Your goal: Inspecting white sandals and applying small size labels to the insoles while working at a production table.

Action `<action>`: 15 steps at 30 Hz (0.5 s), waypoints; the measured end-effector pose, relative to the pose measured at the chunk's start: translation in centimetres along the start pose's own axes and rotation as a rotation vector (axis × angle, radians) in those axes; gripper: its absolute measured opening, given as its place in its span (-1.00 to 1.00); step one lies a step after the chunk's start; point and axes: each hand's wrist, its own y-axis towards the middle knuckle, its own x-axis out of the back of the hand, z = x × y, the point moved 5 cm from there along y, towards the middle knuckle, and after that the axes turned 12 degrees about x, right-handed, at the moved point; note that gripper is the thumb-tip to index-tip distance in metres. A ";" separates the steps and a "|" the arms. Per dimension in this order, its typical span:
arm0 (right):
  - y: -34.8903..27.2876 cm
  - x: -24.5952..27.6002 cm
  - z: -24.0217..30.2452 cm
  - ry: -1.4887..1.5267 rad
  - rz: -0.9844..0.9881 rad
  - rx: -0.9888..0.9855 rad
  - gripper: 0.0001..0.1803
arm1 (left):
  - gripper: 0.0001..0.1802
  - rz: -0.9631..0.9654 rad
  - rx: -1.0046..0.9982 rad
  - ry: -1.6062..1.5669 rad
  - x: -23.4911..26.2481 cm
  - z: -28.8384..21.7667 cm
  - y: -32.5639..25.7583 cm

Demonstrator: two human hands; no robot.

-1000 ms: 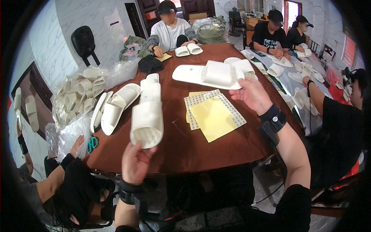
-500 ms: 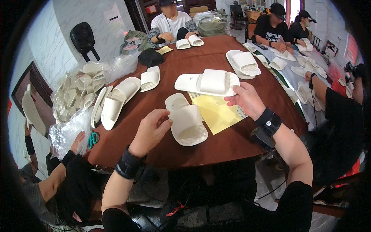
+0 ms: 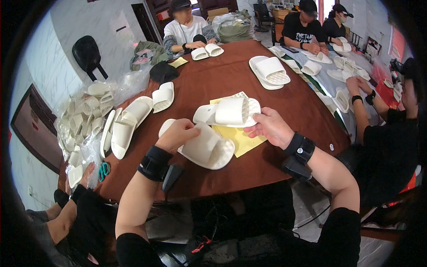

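Slippers are what both hands work with at the centre of the frame. The left hand (image 3: 178, 133) curls its fingers over the near edge of a white slide slipper (image 3: 205, 149) lying just below centre on the brown table (image 3: 222, 80), gripping it at the strap end. The right hand (image 3: 272, 128) rests with loosely spread fingers against the edge of a second white slipper (image 3: 231, 112), which lies just above the first; whether it pinches that edge or only touches it I cannot tell.

Both slippers look like moulded foam: probably light, springy rather than stiff, not fragile, with a matte surface that should not slip. The wide strap or the sole's rim seem the natural places to hold.

Under them lie yellow sheets (image 3: 240, 140), mostly covered. To the left of the frame more white slippers (image 3: 129, 122) lie by a clear plastic bag of slippers (image 3: 84, 120), whose contents blur together. Green-handled scissors (image 3: 104, 169) sit at the table's lower left edge beside another person's hand. Other people work at the far side; their faces and small items are too distorted to read. The lower table edge hides the person's lap.
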 end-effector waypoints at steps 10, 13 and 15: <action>-0.2 -2.9 0.1 0.027 0.012 -0.049 -0.74 | -0.39 0.225 0.030 -0.732 -2.1 -0.4 -2.4; 0.0 -3.6 -0.2 -0.020 0.048 -0.042 -0.75 | -0.43 0.269 0.030 -0.870 -2.6 -1.4 -3.5; 0.1 -3.9 -0.1 -0.002 0.041 -0.022 -0.76 | -0.46 0.296 0.029 -0.937 -2.6 -1.5 -3.7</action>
